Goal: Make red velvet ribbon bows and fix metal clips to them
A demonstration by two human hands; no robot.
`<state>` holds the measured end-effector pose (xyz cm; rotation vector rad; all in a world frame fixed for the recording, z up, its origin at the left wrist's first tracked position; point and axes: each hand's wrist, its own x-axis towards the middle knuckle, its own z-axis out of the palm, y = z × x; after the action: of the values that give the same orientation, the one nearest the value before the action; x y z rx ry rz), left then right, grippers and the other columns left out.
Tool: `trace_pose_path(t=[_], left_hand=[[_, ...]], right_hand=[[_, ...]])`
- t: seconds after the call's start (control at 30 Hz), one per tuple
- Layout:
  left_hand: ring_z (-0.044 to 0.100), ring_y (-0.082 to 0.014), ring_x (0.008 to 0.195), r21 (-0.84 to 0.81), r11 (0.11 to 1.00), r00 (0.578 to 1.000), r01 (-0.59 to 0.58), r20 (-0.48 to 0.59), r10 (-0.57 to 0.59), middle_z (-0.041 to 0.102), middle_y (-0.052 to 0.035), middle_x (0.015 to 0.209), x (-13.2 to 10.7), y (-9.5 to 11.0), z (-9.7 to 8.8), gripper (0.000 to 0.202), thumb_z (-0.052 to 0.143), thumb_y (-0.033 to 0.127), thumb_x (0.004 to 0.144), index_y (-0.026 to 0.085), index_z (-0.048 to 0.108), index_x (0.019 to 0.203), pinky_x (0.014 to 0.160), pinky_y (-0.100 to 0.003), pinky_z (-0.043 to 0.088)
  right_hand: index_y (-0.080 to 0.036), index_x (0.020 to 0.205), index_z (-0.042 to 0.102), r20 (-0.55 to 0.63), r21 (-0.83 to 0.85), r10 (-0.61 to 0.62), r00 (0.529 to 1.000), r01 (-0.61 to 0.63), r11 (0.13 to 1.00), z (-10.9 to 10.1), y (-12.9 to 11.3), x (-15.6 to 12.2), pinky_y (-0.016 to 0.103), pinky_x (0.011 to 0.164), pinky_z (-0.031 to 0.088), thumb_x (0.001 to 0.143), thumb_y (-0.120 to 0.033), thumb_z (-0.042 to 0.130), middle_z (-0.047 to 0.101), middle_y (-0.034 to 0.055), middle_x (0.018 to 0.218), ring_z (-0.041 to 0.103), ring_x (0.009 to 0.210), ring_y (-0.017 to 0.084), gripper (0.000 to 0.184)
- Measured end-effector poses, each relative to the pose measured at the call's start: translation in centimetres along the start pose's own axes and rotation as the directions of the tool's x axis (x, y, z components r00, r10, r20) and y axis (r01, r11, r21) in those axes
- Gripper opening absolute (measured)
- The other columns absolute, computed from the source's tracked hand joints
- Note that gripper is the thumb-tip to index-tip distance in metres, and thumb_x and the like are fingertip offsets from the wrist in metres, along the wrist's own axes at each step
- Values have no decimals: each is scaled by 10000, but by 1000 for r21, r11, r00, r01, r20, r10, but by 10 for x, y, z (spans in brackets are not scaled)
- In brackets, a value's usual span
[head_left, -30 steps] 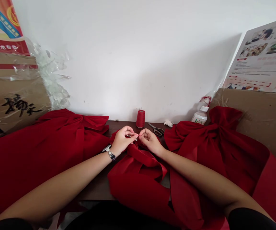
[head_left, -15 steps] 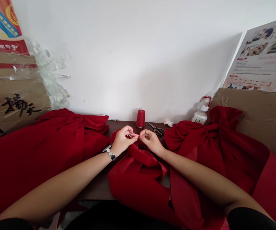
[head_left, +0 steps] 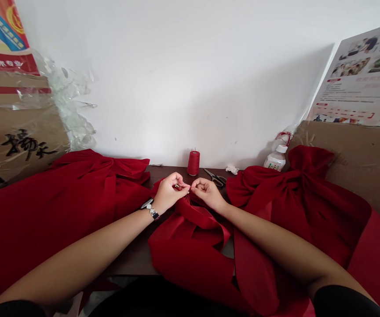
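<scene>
Right at the centre, the left hand (head_left: 169, 193) is curled tight, thumb and fingertips pinched on a fine glinting sliver (head_left: 177, 186), perhaps a needle, though it's too small to be sure. The right hand (head_left: 207, 193) is curled too, its fingertips (head_left: 192, 186) pinched almost against the left's, and whether it holds a thread there I can't tell. Just below them sits a gathered red cloth bow (head_left: 190, 233), lying on a dark wooden table (head_left: 133, 259). The danger is right there: a loose pinch could drop that sliver into the folds, and a sharp tug could pucker the cloth. Bigger red bows (head_left: 78, 185) (head_left: 295, 193) crowd both sides, so an elbow could drag one. Further up stand a red thread cone (head_left: 193, 163), scissors (head_left: 214, 178) and a plastic bottle (head_left: 276, 159), with a white wall (head_left: 190, 79) behind.
</scene>
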<state>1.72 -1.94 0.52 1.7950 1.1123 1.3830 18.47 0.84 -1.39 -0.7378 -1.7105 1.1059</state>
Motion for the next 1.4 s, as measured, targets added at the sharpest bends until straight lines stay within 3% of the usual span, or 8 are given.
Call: trace_pose_path(t=[0.2,0.33,0.5,0.7,0.83,0.97,1.07,1.4], left_hand=[[591,-119,647,135,988,997,-77,-9,79,675,-9,753,5,-4,-7,151,646,252,743,193,514,789,563,-204,466],[564,-124,655,329,922,970,-202,-60,234,618,-24,800,7,-5,-13,78,594,252,795,189,604,840,541,-209,449],[564,-148,677,521,720,881,-459,166,443,618,-20,726,6,-7,-15,147,586,237,831,218,698,924,679,-267,467],[567,-170,707,587,591,829,-553,315,463,697,-47,771,7,-8,-12,244,488,255,911,231,717,829,706,-300,450],[558,-160,702,580,613,838,-536,282,467,669,-45,747,6,-5,-14,294,480,292,914,227,697,727,666,-273,431],[523,-121,613,493,715,868,-496,263,421,629,-18,730,2,-2,-13,244,522,345,875,230,685,734,582,-234,398],[483,-107,554,439,784,898,-439,234,372,594,-2,684,1,-1,-13,228,548,379,856,227,674,742,547,-229,369],[497,-115,611,489,662,823,-567,330,461,619,-39,762,3,-3,-18,313,481,402,894,262,736,779,557,-222,390]], right_hand=[[-161,760,537,-1,-11,-6,1000,6,1000,-2,7,1,215,498,251,763,-438,623,455,-49,569,345,490,66,290],[-161,755,528,-45,1,-11,999,11,1000,-2,11,1,215,497,246,765,-431,619,447,-56,556,330,483,63,285],[-169,750,532,-50,15,-32,998,33,999,0,12,-1,215,483,248,762,-475,633,448,-57,537,341,476,69,323],[-170,752,530,-14,40,-31,999,31,999,1,11,-3,216,487,276,754,-509,655,502,-43,562,387,480,71,361],[-167,804,544,29,96,-17,999,14,995,-1,5,-4,211,474,276,765,-503,650,492,-56,509,377,449,68,354],[-162,1012,552,210,205,36,977,-79,976,-4,0,-4,194,420,192,824,-501,579,507,-72,464,294,372,53,389],[-157,988,575,319,215,24,947,-97,972,-5,-1,-3,190,412,171,820,-509,591,507,-74,450,288,355,45,391],[-173,857,505,348,232,6,937,-93,968,-6,-4,-2,187,423,195,774,-527,659,544,-64,499,307,380,43,395]])
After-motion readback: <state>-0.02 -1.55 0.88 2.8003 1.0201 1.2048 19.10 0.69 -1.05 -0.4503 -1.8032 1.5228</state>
